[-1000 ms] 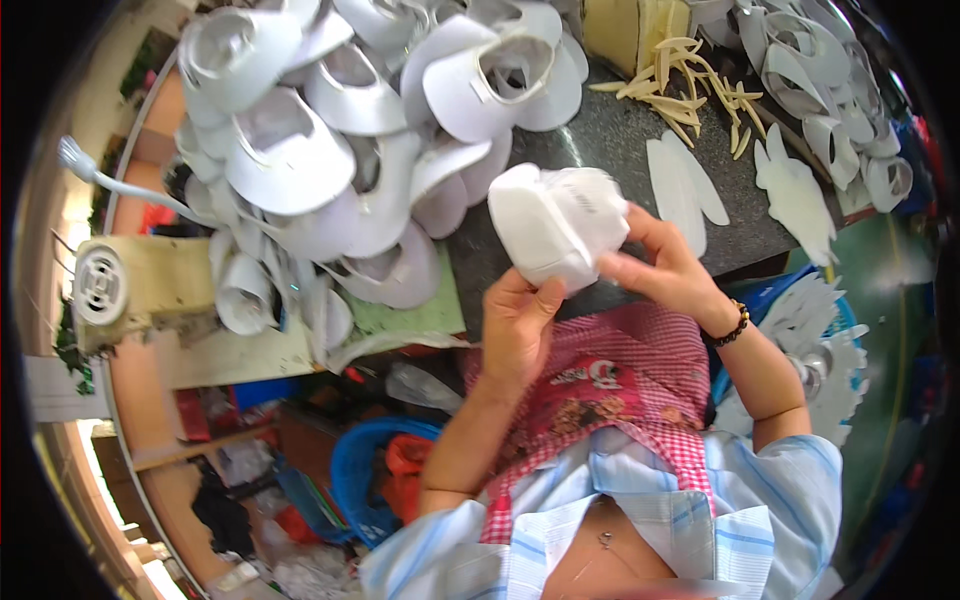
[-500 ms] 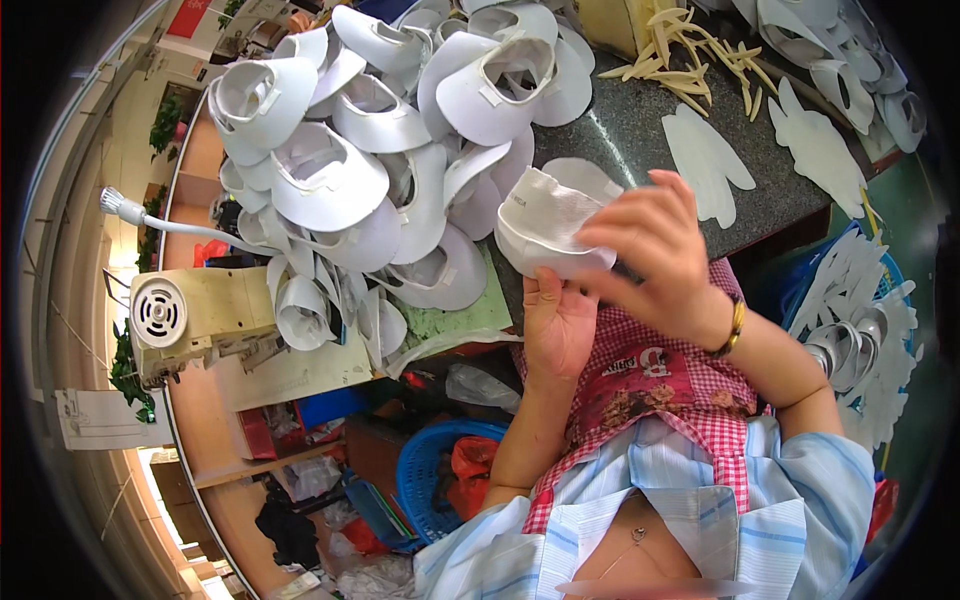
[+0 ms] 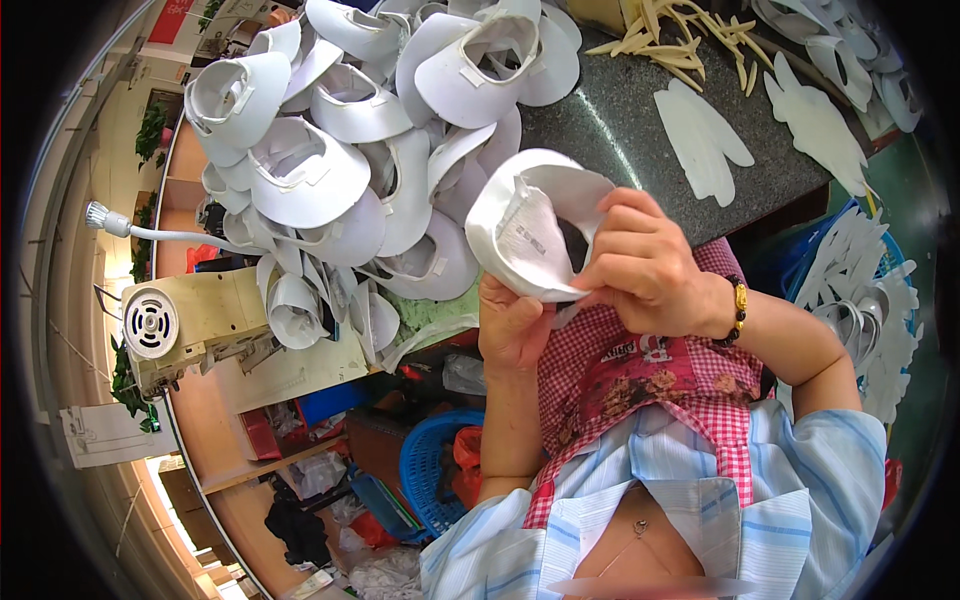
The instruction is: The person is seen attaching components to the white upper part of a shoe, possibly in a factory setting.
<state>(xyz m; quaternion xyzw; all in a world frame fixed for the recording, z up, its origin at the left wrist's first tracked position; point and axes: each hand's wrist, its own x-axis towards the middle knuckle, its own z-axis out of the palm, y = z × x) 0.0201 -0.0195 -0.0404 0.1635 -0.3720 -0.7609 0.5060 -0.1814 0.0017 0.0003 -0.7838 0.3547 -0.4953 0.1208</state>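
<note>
A white visor [image 3: 500, 245] is held up in front of my apron, tilted so that its inside faces up, with small printing on the lining. My left hand [image 3: 513, 325] grips its lower edge from below, part of the fingers hidden behind the fabric. On the right side, my right hand [image 3: 645, 265] pinches the edge with curled fingers and thumb. To the left, a large heap of similar white visors [image 3: 310, 175] is stacked on the work table.
A sewing machine [image 3: 195, 315] stands at the left near a bent lamp [image 3: 110, 220]. White cut pieces [image 3: 700, 140] and cream strips [image 3: 660, 40] lie on the dark tabletop [image 3: 600, 130]. Blue baskets stand below: one left [image 3: 430, 480], one right [image 3: 800, 270] with white pieces.
The visor has turned so its inside shows more and moved slightly left. My right hand has closed on its edge; my left hand has shifted left with it.
</note>
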